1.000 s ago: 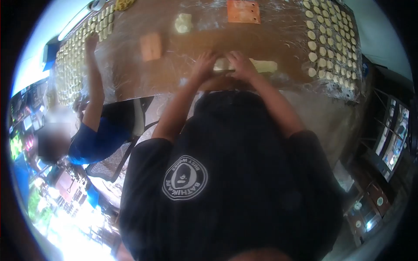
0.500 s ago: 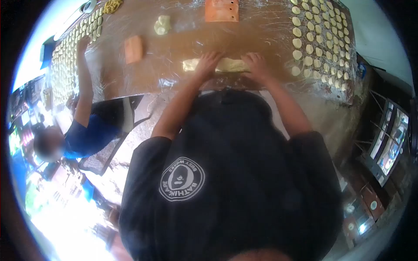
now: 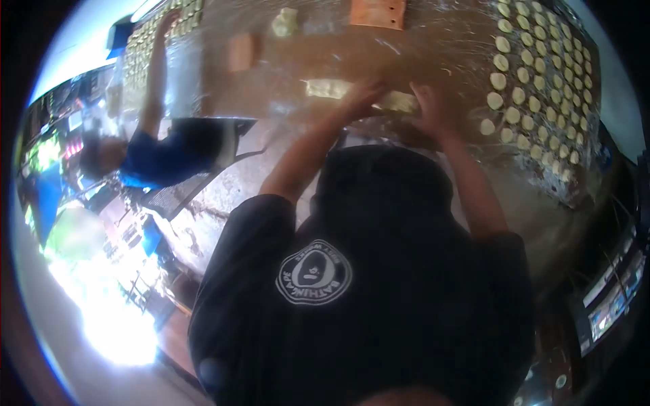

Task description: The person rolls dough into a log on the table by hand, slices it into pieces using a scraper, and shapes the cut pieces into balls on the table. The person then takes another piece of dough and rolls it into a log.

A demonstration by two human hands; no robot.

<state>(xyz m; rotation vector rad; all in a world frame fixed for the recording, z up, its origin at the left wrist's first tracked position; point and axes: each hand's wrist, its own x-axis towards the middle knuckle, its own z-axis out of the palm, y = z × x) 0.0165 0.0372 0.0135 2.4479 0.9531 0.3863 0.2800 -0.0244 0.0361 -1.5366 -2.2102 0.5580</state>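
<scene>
A long pale roll of dough [image 3: 328, 88] lies across the brown table in front of me. My left hand [image 3: 364, 99] rests over the middle of the roll, fingers stretched out, covering part of it. At the roll's right end is my right hand [image 3: 435, 111], fingers extended and thumb side toward the dough; it is slightly blurred. A smaller lump of dough [image 3: 285, 22] sits farther back on the left.
Many small dough rounds [image 3: 526, 76] lie in rows at the right. An orange block with holes [image 3: 378, 13] stands at the back, a plain orange block [image 3: 240, 53] to the left. A co-worker in blue [image 3: 157, 159] reaches over more dough pieces [image 3: 181, 30].
The camera view has turned, shifting the table. My right hand has moved off the top of the roll to its right end. The co-worker's arm still reaches to the dough pieces.
</scene>
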